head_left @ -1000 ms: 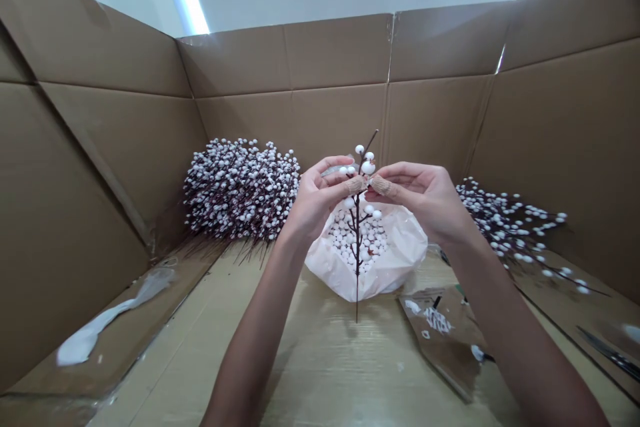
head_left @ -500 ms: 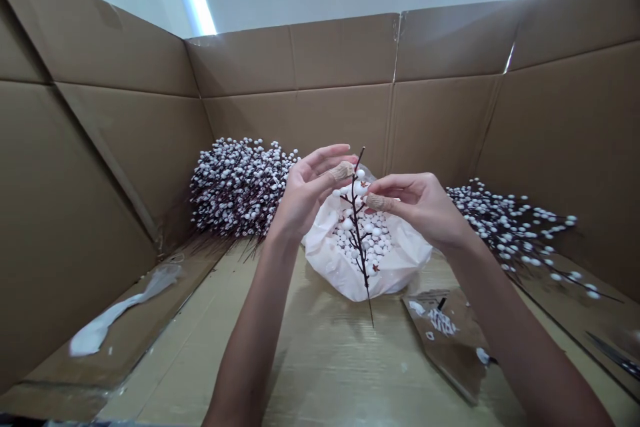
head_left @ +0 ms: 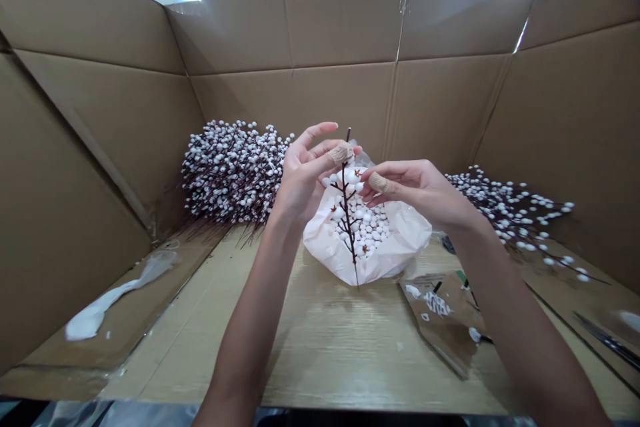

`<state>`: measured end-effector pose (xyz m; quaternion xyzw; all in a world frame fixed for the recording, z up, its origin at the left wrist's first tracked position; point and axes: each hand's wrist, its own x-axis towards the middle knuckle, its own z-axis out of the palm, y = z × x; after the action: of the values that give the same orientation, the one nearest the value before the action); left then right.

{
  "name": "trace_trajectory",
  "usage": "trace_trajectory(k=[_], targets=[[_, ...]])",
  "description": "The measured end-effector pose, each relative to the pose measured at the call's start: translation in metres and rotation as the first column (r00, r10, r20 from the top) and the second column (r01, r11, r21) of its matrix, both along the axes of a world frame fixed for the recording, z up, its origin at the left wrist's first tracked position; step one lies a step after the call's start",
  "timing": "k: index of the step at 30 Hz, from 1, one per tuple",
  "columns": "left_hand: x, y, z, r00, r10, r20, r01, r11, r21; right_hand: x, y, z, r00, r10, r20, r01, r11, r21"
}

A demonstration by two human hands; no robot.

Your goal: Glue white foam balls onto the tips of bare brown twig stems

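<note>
A dark brown artificial berry branch (head_left: pixel 349 220) stands upright in front of me, with a few white berries and small brown star shapes on its side twigs. Near its top, my left hand (head_left: pixel 313 170) pinches the stem between a taped thumb and fingers. My right hand (head_left: pixel 415 190), its thumb also taped, has its fingertips drawn together beside a white berry (head_left: pixel 356 188) on the branch's right side. What lies between those fingertips is hidden. Behind the branch sits a white plastic bag (head_left: pixel 330 260) holding many loose white berries (head_left: pixel 373 230).
A thick bundle of white-berried branches (head_left: pixel 230 173) lies at back left, with a smaller bundle (head_left: pixel 520 210) at right. A cardboard piece (head_left: pixel 445 340) bears white glue-like smears. Scissors (head_left: pixel 607 340) lie far right, a crumpled plastic strip (head_left: pixel 117 300) left. Cardboard walls (head_left: pixel 345 100) surround the table.
The view has tilted down slightly. The branch and both hands have shifted a little left in the picture. My right fingertips have moved off a side twig to beside a berry higher up.
</note>
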<state>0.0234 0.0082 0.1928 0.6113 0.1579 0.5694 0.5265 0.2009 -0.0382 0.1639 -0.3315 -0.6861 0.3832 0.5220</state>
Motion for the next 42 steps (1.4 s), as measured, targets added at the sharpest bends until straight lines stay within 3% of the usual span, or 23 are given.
trace_trajectory(k=[2, 4, 7, 9, 14, 17, 21, 25, 27, 28, 30, 32, 35, 42], targets=[[-0.001, -0.001, 0.001, 1.000, 0.020, -0.006, -0.020, 1.000, 0.002, 0.007, 0.008, -0.003, 0.990, -0.041, 0.133, 0.043, 0.999, -0.010], [-0.002, -0.002, 0.001, 0.999, 0.033, -0.012, -0.032, 0.999, 0.007, 0.012, 0.019, -0.009, 0.899, -0.131, 0.418, 0.135, 0.991, 0.020], [-0.004, -0.003, 0.003, 1.000, 0.022, -0.020, -0.021, 1.000, 0.018, 0.012, 0.038, -0.025, 0.503, -0.218, 0.837, 0.266, 0.960, 0.090], [-0.006, -0.004, 0.004, 0.999, 0.007, -0.043, -0.006, 1.000, 0.015, 0.009, 0.049, -0.039, 0.329, -0.191, 0.925, 0.314, 0.946, 0.083], [-0.011, -0.008, 0.007, 0.997, -0.025, -0.078, 0.025, 1.000, 0.001, -0.004, 0.061, -0.068, 0.202, -0.140, 0.969, 0.383, 0.922, 0.053], [-0.013, -0.011, 0.009, 0.996, -0.050, -0.074, 0.050, 0.999, -0.009, -0.009, 0.062, -0.077, 0.177, -0.156, 0.972, 0.401, 0.913, 0.073], [-0.014, -0.017, 0.010, 0.995, -0.061, -0.074, 0.058, 0.998, -0.037, -0.008, 0.064, -0.076, 0.221, -0.159, 0.962, 0.367, 0.928, 0.070], [-0.013, -0.019, 0.010, 0.995, -0.051, -0.086, 0.049, 0.999, -0.024, 0.004, 0.061, -0.056, 0.342, -0.128, 0.931, 0.268, 0.963, 0.034], [-0.013, -0.019, 0.010, 0.994, -0.060, -0.097, 0.059, 0.998, -0.016, 0.011, 0.054, -0.042, 0.480, -0.133, 0.867, 0.217, 0.976, 0.030], [-0.012, -0.019, 0.010, 0.992, -0.068, -0.104, 0.067, 0.998, -0.014, 0.014, 0.049, -0.035, 0.601, -0.130, 0.789, 0.191, 0.981, 0.016], [-0.011, -0.018, 0.009, 0.989, -0.085, -0.122, 0.083, 0.996, -0.015, 0.017, 0.037, -0.022, 0.838, -0.112, 0.533, 0.152, 0.988, -0.032], [-0.010, -0.018, 0.009, 0.984, -0.104, -0.147, 0.102, 0.995, -0.018, 0.018, 0.026, -0.013, 0.965, -0.098, 0.242, 0.116, 0.992, -0.058], [-0.008, -0.019, 0.008, 0.977, -0.119, -0.177, 0.119, 0.993, -0.014, 0.016, 0.013, -0.004, 0.997, -0.075, -0.015, 0.075, 0.997, -0.007], [-0.004, -0.024, 0.006, 0.967, -0.095, -0.238, 0.112, 0.992, 0.058, 0.016, -0.003, 0.006, 0.975, -0.096, -0.199, 0.114, 0.990, 0.083]])
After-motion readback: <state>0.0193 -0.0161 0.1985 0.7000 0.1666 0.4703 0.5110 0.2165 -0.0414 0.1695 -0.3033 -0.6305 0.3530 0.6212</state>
